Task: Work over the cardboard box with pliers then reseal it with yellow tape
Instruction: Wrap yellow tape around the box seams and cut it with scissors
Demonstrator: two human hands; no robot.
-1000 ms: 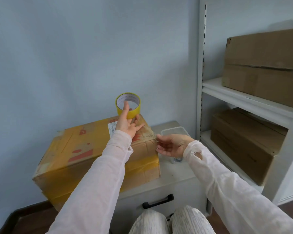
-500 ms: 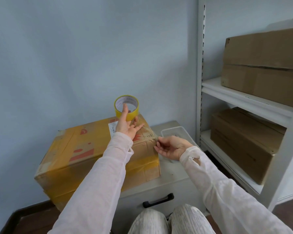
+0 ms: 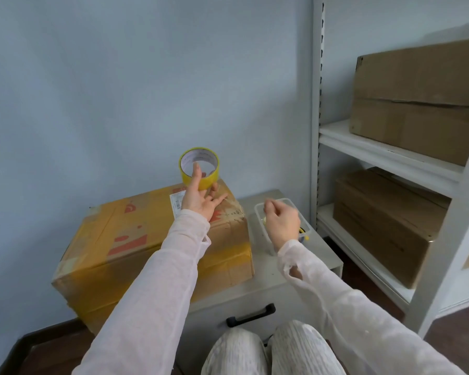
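Yellow tape (image 3: 211, 177), half-hidden by L hand (image 3: 198, 201)

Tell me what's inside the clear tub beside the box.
Only a yellow-and-dark bit shows at the tub's near right corner, maybe tool handles. The right hand covers most of the inside.

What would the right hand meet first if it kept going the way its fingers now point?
Most likely the clear plastic container: the right hand hovers over it, with its curled fingers aimed forward and down toward the far rim. Its height above the container is unclear.
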